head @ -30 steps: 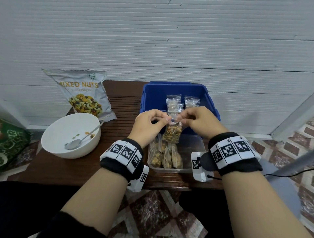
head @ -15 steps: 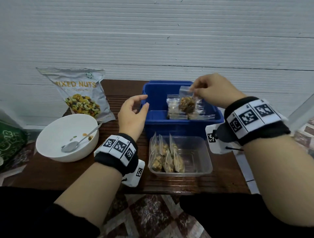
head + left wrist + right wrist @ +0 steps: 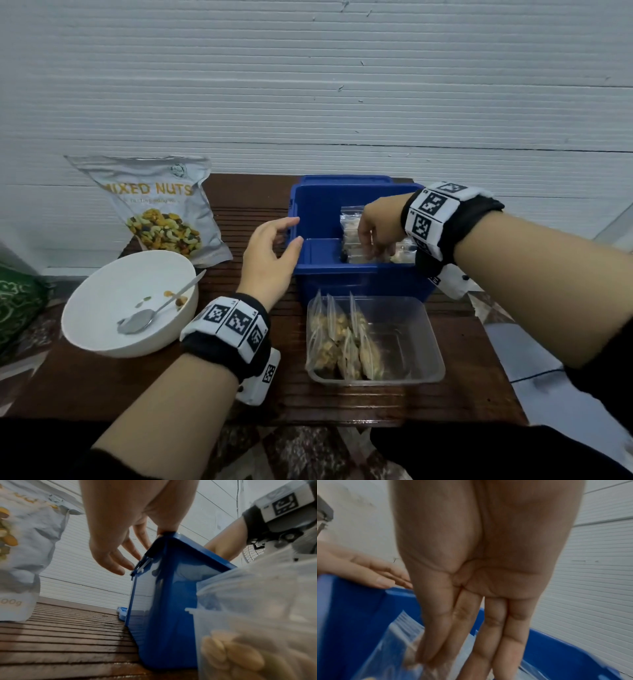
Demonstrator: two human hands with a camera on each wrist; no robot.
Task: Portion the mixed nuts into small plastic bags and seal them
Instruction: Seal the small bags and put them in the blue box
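A: Start with the biggest thing. What could go wrong with the blue bin [image 3: 329, 274]?

B: It could slide on the wooden table [image 3: 102, 383]. The left hand [image 3: 270, 260] only hovers at its near left corner, fingers spread and loose, gripping nothing; in the left wrist view the thumb seems to touch the rim, the fingertips [image 3: 118, 569] just off the side. If the right hand pushes downward or sideways, nothing firm braces the bin.

A: And the clear tray [image 3: 411, 342]?

B: It sits just nearer than the left hand's fingers, against the bin's front wall, with filled bags [image 3: 342, 339] leaning in its left part. A shoved bin would likely nudge it toward the table edge.

A: The right hand [image 3: 376, 228]?

B: It is down inside the bin, fingers straight and close together, pressing among the sealed bags [image 3: 352, 222] stacked there. Whether it pinches one, the pictures are too blurred to show. The right wrist view shows clear plastic right at the fingertips [image 3: 426, 658].

A: The risk there?

B: Judging by this, pressing hard could pop a zip seal or topple the upright stack, spilling nuts.

A: Anything smaller?

B: Well left of both hands, the white bowl [image 3: 102, 308] holds a spoon [image 3: 137, 320] and only a few nuts; the mixed nuts pouch [image 3: 154, 205] stands behind it, easily tipped by a returning wrist.
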